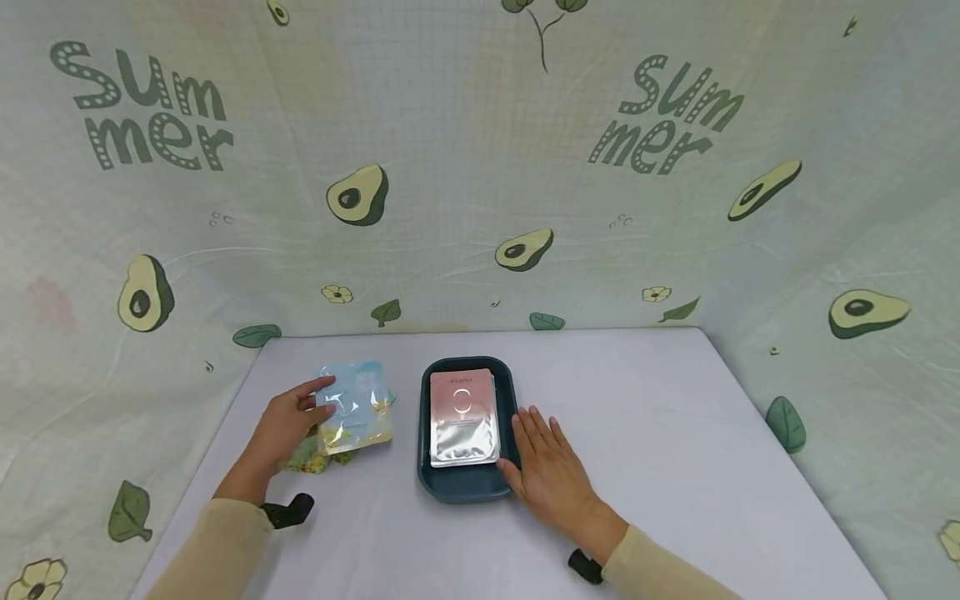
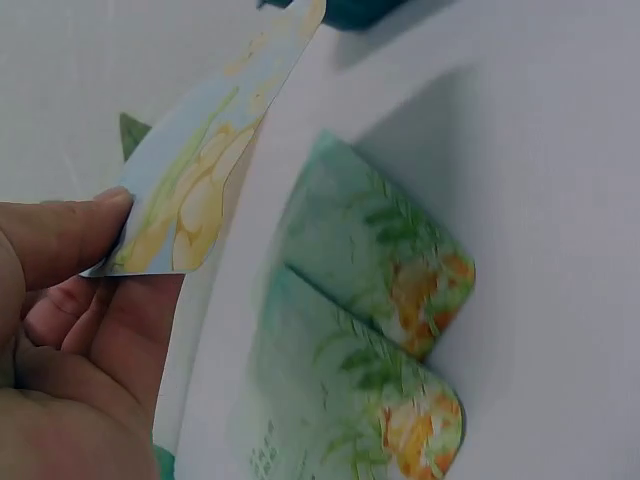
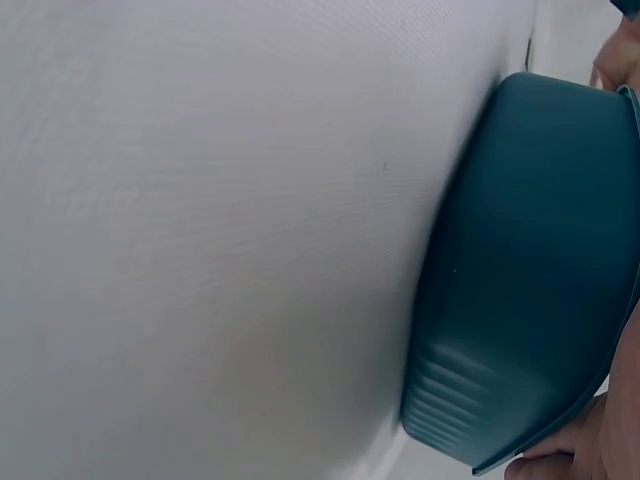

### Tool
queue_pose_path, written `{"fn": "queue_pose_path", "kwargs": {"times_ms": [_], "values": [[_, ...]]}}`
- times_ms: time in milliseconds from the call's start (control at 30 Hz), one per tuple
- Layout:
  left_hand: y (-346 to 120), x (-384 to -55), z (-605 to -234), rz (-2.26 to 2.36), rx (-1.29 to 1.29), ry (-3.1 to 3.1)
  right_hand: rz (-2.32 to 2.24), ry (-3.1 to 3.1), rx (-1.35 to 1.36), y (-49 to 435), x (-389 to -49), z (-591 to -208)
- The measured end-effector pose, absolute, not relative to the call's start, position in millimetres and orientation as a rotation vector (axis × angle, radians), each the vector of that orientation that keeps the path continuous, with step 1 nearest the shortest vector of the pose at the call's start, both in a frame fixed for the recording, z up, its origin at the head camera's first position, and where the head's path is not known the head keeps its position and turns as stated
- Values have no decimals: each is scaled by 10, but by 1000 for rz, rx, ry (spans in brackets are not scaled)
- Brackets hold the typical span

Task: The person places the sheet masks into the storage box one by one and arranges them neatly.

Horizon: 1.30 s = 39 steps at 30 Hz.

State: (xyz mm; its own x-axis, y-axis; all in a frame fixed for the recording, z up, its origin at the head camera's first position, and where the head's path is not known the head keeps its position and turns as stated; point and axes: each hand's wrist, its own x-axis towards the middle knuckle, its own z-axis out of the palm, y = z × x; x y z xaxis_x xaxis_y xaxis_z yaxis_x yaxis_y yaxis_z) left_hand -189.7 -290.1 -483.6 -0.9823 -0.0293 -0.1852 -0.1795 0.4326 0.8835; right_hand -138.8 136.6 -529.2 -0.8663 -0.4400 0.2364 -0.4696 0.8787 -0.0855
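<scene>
My left hand (image 1: 279,427) holds a light-blue facial mask packet (image 1: 355,407) by its left edge, thumb on one face and fingers behind. In the left wrist view, this packet (image 2: 190,190) is tilted and raised above the table. Beneath it lie two overlapping green packets (image 2: 375,235) with orange flowers, mostly hidden in the head view. A dark teal tray (image 1: 467,490) holds a pink-and-silver facial mask packet (image 1: 463,417), lying flat with another edge showing under it. My right hand (image 1: 553,475) rests against the tray's right side, its fingers straight.
A white-covered table (image 1: 637,425) bears everything. A pale cloth (image 1: 450,167) printed with avocados and leaves hangs behind it and along both sides. Dark wrist-worn pieces (image 1: 288,511) sit at both wrists.
</scene>
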Motion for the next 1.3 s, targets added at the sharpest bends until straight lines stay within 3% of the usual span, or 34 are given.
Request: {"fn": "queue_pose_path", "kwargs": {"times_ms": [600,967,1300], "values": [[-2204,-1976,-4576,1685,-72,2450,202,-2868,687,1365,-1388,-5275],[-1498,-2164,-4770,1692,-133,2364,223,-2890,672,1361,-1382,-5272],[-1297,-2198,-4841,1628,-105,2387,245,-2906,660,1352,-1373,-5273]]}}
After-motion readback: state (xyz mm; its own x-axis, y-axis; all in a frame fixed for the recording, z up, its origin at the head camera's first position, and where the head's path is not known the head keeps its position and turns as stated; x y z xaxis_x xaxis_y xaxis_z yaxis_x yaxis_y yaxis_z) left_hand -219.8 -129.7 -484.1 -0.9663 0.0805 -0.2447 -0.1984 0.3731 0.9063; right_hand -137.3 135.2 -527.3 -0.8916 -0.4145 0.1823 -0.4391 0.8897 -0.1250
